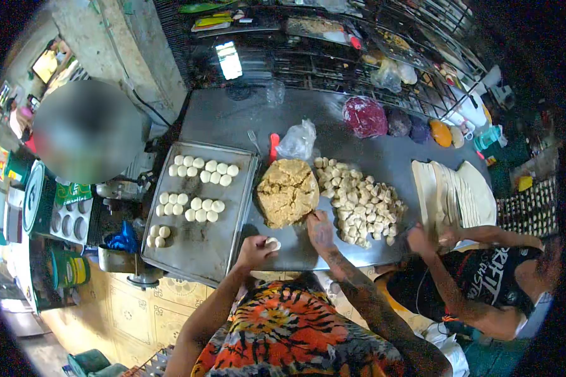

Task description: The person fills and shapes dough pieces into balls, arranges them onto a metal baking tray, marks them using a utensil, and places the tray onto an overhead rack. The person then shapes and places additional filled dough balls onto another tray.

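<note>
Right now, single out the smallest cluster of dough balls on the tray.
The near-left cluster of dough balls on the tray: it sits alone with the fewest balls, while the other four clusters lie in two pairs.

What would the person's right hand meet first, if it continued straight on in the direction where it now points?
The right hand would most likely meet the large brown mound first. It is right by the mound's lower right edge; whether they touch is hard to tell.
</note>
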Tool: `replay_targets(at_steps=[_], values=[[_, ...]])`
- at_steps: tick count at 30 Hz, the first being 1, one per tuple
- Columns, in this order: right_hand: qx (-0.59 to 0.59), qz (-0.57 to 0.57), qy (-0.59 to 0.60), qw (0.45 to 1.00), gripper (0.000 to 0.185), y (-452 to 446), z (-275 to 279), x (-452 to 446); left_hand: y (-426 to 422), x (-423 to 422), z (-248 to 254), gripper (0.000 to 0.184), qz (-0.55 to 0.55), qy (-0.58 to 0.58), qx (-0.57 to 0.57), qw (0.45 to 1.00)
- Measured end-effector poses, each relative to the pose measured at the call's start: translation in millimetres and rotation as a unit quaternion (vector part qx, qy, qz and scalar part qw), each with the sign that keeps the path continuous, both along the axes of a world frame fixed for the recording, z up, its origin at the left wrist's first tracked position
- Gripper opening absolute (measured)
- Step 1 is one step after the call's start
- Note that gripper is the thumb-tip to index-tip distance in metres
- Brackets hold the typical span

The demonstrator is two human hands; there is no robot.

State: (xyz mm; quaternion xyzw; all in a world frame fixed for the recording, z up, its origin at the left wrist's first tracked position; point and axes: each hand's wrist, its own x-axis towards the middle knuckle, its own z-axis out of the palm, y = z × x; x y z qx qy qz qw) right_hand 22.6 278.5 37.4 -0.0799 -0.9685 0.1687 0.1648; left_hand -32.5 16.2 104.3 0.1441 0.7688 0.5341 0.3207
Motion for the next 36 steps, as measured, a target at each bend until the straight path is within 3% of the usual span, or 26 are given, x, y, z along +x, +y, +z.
replay_targets(at_steps=[2,7,9,11,12,13,15,16,17,18,19,20,21,22,23,24,25,26,32,34,36], values=[[0.009,0.021,-0.020,1.000,0.013,7.8,3.0,2.7,10.6,10.5,-2.0,0.017,-0.005,-0.015,-0.022,1.000],[0.056,0.147,-0.020,0.987,0.014,24.5,-4.5,8.8,42.0,49.1,-30.8,0.018,0.165,-0.116,0.119,0.972],[-0.137,0.143,-0.097,0.975,0.017,30.4,3.9,13.3,64.1,57.8,-24.1,0.018,0.199,-0.130,0.153,0.959],[-0.324,0.132,-0.173,0.921,0.021,29.4,17.9,13.7,84.0,60.3,-12.3,0.017,0.232,-0.142,0.186,0.944],[-0.415,0.112,-0.132,0.894,0.018,22.6,39.3,16.1,92.0,60.6,-6.5,0.017,0.247,-0.148,0.201,0.936],[-0.429,0.112,-0.126,0.887,0.019,18.9,45.4,16.1,98.7,61.6,-1.0,0.018,0.259,-0.155,0.216,0.929],[-0.360,0.119,-0.114,0.918,0.018,11.2,79.2,16.0,109.3,63.0,6.4,0.018,0.282,-0.169,0.246,0.912],[-0.325,0.171,-0.037,0.929,0.022,9.8,62.4,15.3,112.0,62.8,9.2,0.018,0.290,-0.177,0.261,0.904],[-0.226,0.144,0.016,0.963,0.023,0.9,56.3,19.7,113.2,59.8,7.5,0.018,0.287,-0.178,0.260,0.905],[-0.163,0.126,0.088,0.975,0.028,-6.1,51.2,23.7,114.9,51.8,5.6,0.018,0.300,-0.181,0.205,0.914],[-0.145,0.091,-0.024,0.985,0.028,-15.4,54.1,35.3,115.5,42.2,1.0,0.018,0.312,-0.182,0.150,0.920],[-0.209,0.091,-0.066,0.971,0.023,-24.6,55.0,35.5,114.1,34.9,-3.6,0.018,0.323,-0.184,0.094,0.924],[-0.081,0.139,0.018,0.987,0.027,-30.5,56.1,35.3,109.8,30.5,-7.8,0.018,0.331,-0.184,0.037,0.925],[-0.120,0.211,-0.003,0.970,0.021,-30.5,67.3,39.2,102.6,30.5,-10.4,0.018,0.325,-0.186,0.035,0.927],[-0.396,0.164,-0.059,0.901,0.012,-38.5,-5.3,31.5,94.5,29.4,-13.0,0.017,0.301,-0.175,0.060,0.936],[-0.235,0.208,-0.166,0.935,0.014,-29.6,107.1,29.5,87.0,25.6,-17.8,0.016,0.278,-0.163,0.087,0.943],[-0.297,0.188,-0.107,0.930,0.020,-29.1,102.8,26.8,78.8,22.0,-19.9,0.016,0.255,-0.151,0.113,0.948],[-0.435,0.129,-0.094,0.886,0.024,-28.5,100.9,25.8,70.0,16.9,-21.9,0.015,0.230,-0.139,0.140,0.953],[-0.557,0.038,-0.027,0.829,0.022,-59.1,56.3,15.8,34.1,1.4,-21.2,0.013,0.107,-0.091,0.269,0.953],[-0.580,0.006,-0.060,0.812,0.022,-63.5,56.4,17.6,30.4,-0.4,0.7,0.018,0.059,0.039,0.115,0.991],[-0.600,-0.021,-0.092,0.794,0.022,-60.6,56.4,15.4,32.9,-2.2,17.3,0.026,0.010,0.174,-0.042,0.984]])
